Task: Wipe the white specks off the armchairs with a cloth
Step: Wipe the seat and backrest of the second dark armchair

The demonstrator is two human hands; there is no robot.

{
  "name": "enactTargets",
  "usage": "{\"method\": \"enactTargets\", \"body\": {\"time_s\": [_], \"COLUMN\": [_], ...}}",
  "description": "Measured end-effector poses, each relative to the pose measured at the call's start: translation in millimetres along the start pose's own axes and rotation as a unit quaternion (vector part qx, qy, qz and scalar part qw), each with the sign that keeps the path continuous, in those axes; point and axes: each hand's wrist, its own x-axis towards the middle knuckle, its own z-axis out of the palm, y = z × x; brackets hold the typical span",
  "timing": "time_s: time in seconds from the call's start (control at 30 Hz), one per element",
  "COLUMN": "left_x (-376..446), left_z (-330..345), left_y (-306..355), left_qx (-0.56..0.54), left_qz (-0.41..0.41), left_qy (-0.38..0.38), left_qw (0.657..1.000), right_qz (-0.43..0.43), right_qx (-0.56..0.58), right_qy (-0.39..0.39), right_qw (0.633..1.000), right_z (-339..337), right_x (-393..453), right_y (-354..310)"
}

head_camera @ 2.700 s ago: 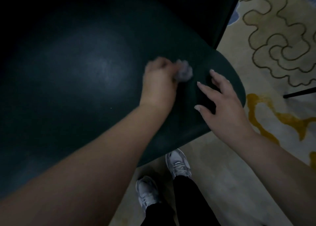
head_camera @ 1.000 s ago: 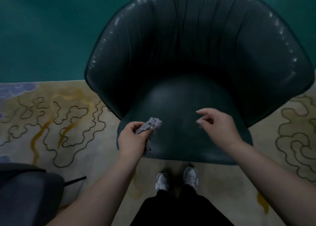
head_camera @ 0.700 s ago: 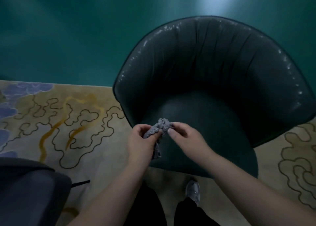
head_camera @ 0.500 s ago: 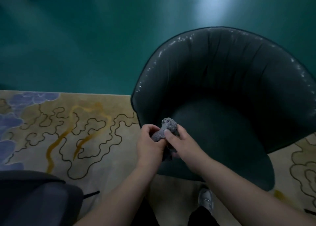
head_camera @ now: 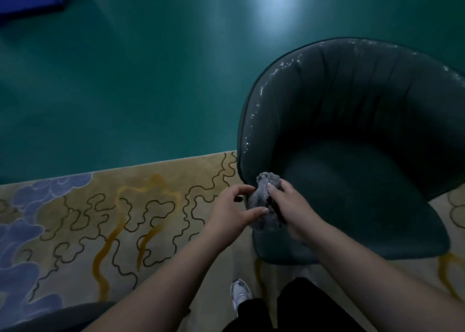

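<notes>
Green floor (head_camera: 151, 80) lies wide and bare past the rug (head_camera: 125, 218), so I see lots of room on the left. I see the dark armchair (head_camera: 364, 155) on the right, with white specks along its top rim. The gray cloth (head_camera: 266, 201) is bunched up just in front of the chair's near left edge. My right hand (head_camera: 292, 206) grips the cloth with bent fingers. My left hand (head_camera: 231, 213) is loosely spread, and its thumb tip touches the cloth. One shoe (head_camera: 240, 294) shows below.
</notes>
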Motion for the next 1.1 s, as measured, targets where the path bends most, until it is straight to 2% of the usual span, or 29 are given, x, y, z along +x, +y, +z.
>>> {"method": "enactTargets", "body": {"time_s": [0.1,0.33,0.57,0.77,1.1], "left_x": [14.3,53.5,91.1,153.3,264.4], "left_z": [-9.8,-34.5,-47.9,-64.7,-97.3], "left_y": [-2.9,-1.1,-3.0,-8.1,-17.0], "left_qx": [-0.019,0.013,0.022,0.046,0.112], "left_qz": [-0.016,-0.052,-0.074,-0.053,0.018], "left_qy": [0.021,0.080,0.072,0.006,-0.184], "left_qw": [0.999,0.995,0.994,0.998,0.976], "right_qz": [0.008,0.025,-0.006,-0.006,-0.011], "right_qx": [0.002,0.073,-0.006,-0.044,-0.047], "right_qy": [0.012,0.028,0.038,0.100,0.301], "right_qw": [1.000,0.997,0.999,0.994,0.952], "right_z": [-1.5,-18.8,-23.9,-19.0,37.2], "right_x": [10.2,39.4,62.7,94.4,132.2], "right_y": [-7.6,-31.9,-42.4,-45.8,-44.4]}}
